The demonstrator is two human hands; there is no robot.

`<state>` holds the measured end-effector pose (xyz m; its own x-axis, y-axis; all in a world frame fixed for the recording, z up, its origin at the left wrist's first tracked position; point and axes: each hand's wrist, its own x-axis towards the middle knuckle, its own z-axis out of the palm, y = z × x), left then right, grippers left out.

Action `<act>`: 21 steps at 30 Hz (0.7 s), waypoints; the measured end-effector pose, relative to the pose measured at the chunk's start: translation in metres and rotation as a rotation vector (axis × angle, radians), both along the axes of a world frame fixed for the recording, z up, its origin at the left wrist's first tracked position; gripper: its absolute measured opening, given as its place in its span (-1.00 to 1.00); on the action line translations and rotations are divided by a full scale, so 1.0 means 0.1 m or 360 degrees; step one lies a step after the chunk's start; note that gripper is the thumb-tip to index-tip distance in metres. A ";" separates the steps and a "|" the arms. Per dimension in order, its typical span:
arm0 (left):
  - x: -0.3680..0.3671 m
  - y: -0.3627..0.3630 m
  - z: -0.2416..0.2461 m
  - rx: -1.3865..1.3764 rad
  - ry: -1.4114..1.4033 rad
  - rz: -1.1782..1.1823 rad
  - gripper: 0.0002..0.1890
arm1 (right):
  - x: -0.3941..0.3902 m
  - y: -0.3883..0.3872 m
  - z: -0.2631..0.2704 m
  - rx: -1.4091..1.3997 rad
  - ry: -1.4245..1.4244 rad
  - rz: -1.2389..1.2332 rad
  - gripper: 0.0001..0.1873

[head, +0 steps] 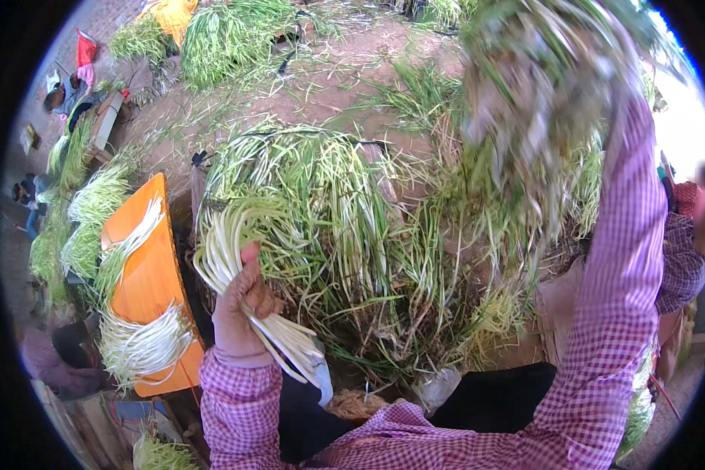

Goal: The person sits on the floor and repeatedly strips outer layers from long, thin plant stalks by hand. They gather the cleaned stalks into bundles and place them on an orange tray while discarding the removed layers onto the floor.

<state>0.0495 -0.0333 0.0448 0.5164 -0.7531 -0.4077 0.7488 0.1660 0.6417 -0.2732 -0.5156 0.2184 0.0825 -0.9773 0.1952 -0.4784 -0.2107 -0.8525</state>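
My left hand (pixel 249 299) grips a small bunch of pale, white-stemmed stalks (pixel 226 252), perhaps garlic chives. Their green ends bend over above my thumb and the white ends stick out below the fist. My right arm (pixel 614 247) is raised to the upper right. At its end a large leafy bunch (pixel 534 88) hangs in the air, blurred by motion; the hand itself is hidden in the blur or past the rim. In front of me lies a heap of green and white stalks (pixel 352 217), with dirty, dried bits among its lower ends.
An orange board (pixel 147 264) on the left carries bundles of white stalks (pixel 150 343). More green piles (pixel 235 41) lie farther off on the bare ground (pixel 352 70). People sit at the left, and another person (pixel 681 252) is close on the right. A clear plastic bag (pixel 437 388) lies near my lap.
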 end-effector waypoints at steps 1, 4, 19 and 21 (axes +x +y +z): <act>0.01 -0.01 -0.01 -0.0009 0.0020 -0.0005 -0.64 | 0.32 -0.17 -0.03 -0.0016 -0.0001 0.0016 0.00; 0.08 -0.02 -0.03 0.0002 -0.0013 -0.0023 -0.64 | 1.04 -0.42 -0.37 -0.0209 0.0407 -0.0159 -0.15; 0.21 0.13 -0.02 -0.0108 -0.0008 -0.0099 -0.64 | 0.19 4.37 -5.15 0.0489 0.0647 -0.0063 -0.18; 0.18 0.20 -0.01 -0.0079 -0.0033 -0.0055 -0.63 | 0.24 4.93 -5.08 0.0584 0.1080 0.0373 -0.16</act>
